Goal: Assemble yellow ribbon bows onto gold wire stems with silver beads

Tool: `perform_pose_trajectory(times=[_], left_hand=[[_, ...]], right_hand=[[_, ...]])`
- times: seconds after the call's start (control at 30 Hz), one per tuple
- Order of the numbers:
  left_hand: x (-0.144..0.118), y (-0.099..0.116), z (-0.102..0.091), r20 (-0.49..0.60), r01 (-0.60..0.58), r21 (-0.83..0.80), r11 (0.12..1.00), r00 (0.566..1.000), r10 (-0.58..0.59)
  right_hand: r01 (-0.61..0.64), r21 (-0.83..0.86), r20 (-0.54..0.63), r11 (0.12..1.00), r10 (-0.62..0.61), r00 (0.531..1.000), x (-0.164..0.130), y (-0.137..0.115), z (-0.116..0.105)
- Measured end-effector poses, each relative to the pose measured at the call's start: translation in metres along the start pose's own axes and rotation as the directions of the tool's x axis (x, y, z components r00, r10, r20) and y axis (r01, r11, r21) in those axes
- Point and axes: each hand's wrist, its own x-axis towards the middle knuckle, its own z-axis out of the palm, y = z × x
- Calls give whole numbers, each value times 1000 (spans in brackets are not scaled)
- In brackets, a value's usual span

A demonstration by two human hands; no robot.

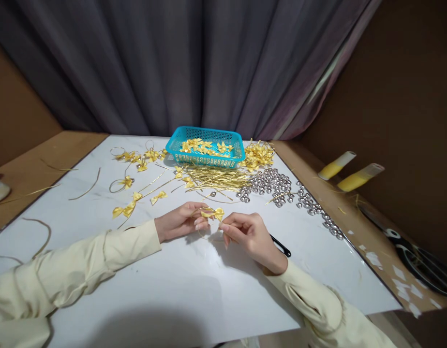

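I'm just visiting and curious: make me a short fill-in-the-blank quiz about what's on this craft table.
1. Both hands, left hand and right hand, pinch a small ribbon bow coloured ____.
2. The perforated plastic basket at the far side of the white board is coloured ____.
3. The round metal bells heaped right of the basket are coloured ____.
4. The bundle of thin gold wire ties lies just in ____ of the basket, on the person's side.

Missing words: yellow; blue; silver; front

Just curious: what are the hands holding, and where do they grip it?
Both hands, left hand and right hand, pinch a small yellow ribbon bow by its gold wire.
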Motion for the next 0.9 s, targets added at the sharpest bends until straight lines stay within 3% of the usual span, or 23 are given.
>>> perform_pose_trajectory(times=[0.37,0.67,0.9], left_hand=[[0,-1,-3,10,-16,19,1000,1000,16],[2,-4,-7,-12,-40,9,999,999,40],[2,-3,-4,-20,-39,-7,999,999,39]], right_hand=[[-1,-64,-6,998,1,1000,-1,1,1],[-178,190,73,965,167,983,2,-5,-1],[-180,220,74,959,168,983,2,-5,0]])
